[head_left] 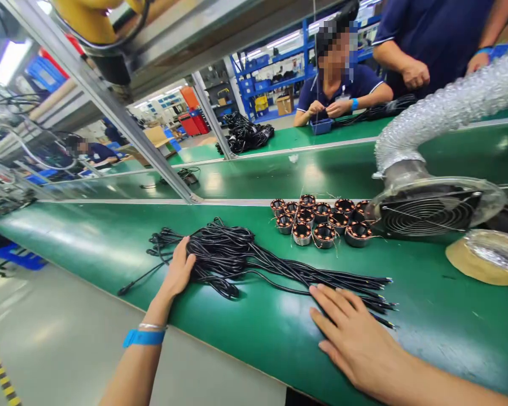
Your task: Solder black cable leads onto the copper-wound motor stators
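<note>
From here, the black cables (pixel 232 251) look limp, smooth and weighty together, best held at the close-run strands (pixel 288 268) between the left hand (pixel 178 273), thumb parted against the coils, and the right (pixel 355 338), fingers slightly spread over the ends, green bench (pixel 258 332) beneath, a co-worker (pixel 366 85) beyond

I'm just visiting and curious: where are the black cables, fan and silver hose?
Black cables (pixel 224 248): head view, middle of the coiled bundle.
Fan (pixel 427 214): head view, front grille.
Silver hose (pixel 446 113): head view, middle of its length.
</note>
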`<state>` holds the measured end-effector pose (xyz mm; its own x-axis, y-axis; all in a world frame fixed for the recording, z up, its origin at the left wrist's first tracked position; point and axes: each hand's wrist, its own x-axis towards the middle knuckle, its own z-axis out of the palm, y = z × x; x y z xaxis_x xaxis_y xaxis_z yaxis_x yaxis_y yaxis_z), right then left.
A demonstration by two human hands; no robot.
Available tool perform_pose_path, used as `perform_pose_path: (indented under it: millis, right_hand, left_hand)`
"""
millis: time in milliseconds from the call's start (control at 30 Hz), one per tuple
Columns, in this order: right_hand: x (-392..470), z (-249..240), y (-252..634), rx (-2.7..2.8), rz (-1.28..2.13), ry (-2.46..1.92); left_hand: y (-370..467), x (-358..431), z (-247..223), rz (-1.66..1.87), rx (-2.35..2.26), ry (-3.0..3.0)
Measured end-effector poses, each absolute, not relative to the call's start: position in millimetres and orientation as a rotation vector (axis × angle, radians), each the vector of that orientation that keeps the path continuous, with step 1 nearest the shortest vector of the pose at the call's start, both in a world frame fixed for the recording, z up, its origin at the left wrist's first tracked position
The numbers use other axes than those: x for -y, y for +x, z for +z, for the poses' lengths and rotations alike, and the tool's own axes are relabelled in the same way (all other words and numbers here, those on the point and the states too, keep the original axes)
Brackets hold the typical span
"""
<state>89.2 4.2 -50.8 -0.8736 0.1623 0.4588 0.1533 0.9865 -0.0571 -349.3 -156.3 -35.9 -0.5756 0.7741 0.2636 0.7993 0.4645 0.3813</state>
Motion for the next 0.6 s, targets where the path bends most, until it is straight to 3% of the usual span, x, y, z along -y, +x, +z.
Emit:
perform_pose_path:
  millis: [267,400,600]
  right_hand:
    - [-44,-39,103,2.646,-0.012,-0.469]
    - [-60,-20,123,2.633,-0.022,-0.536]
    - [-70,-17,178,2.545,-0.028,-0.56]
  left_hand:
    - [-349,168,-26,-0.783,2.566,-1.53]
    - [-283,150,-3,-0.905,2.245,-1.259]
    - [-133,84,3,-0.591,2.003,-2.269]
